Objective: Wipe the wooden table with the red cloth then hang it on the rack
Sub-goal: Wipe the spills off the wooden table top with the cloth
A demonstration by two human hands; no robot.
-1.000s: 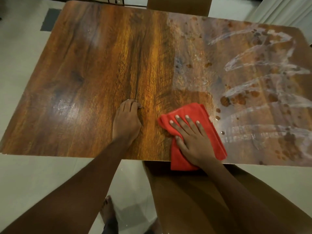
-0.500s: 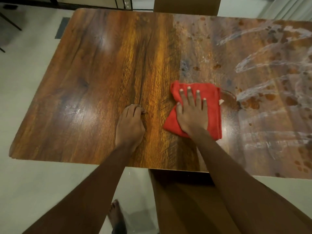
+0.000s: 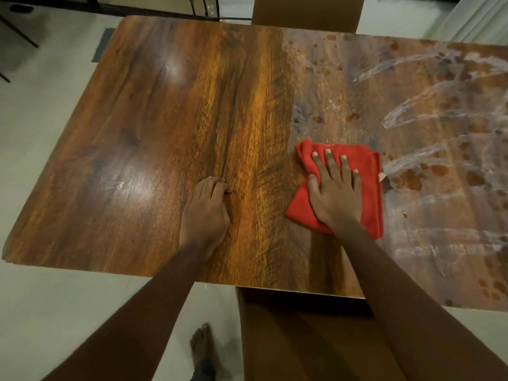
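Wooden table (image 3: 170, 138): red cloth (image 3: 365, 182) flat on it; brown spots, whitish smears (image 3: 428, 116) right half.

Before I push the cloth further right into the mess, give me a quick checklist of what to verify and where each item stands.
1. Right hand flat on the red cloth: ok.
2. Cloth lying folded on the wooden table, not bunched: ok.
3. Left hand braced on the clean, wiped side: ok.
4. White streaks and brown spots to the right removed: not ok.
5. Cloth's underside clean enough to keep wiping: cannot tell.
6. Rack for hanging afterwards in view: cannot tell.
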